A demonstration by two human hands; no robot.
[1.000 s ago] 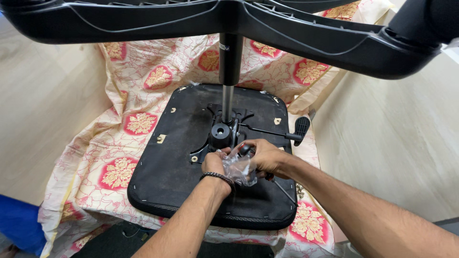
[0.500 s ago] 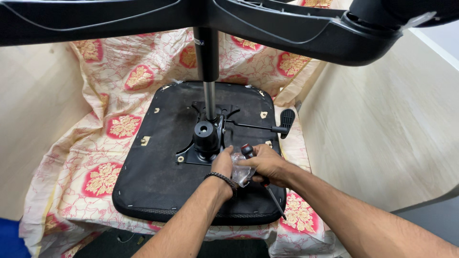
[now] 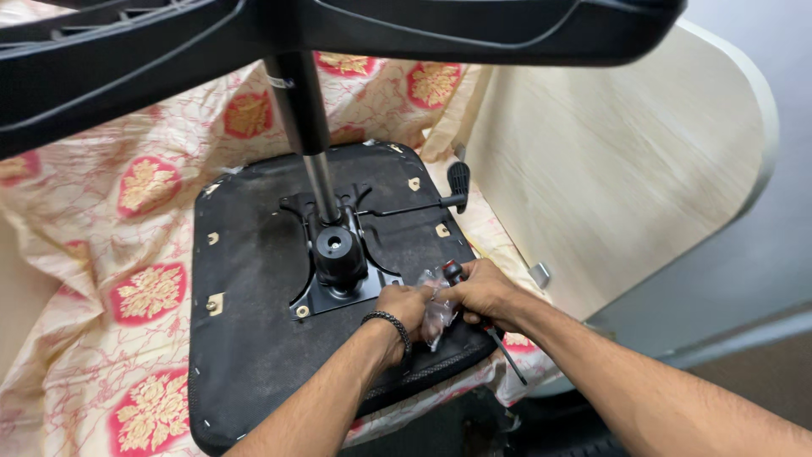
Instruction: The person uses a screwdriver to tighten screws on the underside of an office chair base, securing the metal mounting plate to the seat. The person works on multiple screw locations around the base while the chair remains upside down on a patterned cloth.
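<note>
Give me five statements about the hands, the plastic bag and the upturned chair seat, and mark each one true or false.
1. Both hands meet on a small clear plastic bag. True.
2. The left hand wears a dark bracelet at the wrist. True.
3. The right hand is empty. False: it also holds a screwdriver with a red and black handle, shaft pointing down towards the person.
4. The black chair seat lies on bare wood. False: it rests on a cream cloth with red floral medallions.
5. The gas lift column lies flat beside the seat. False: it stands in the metal mechanism plate, rising to the chair base overhead.
</note>
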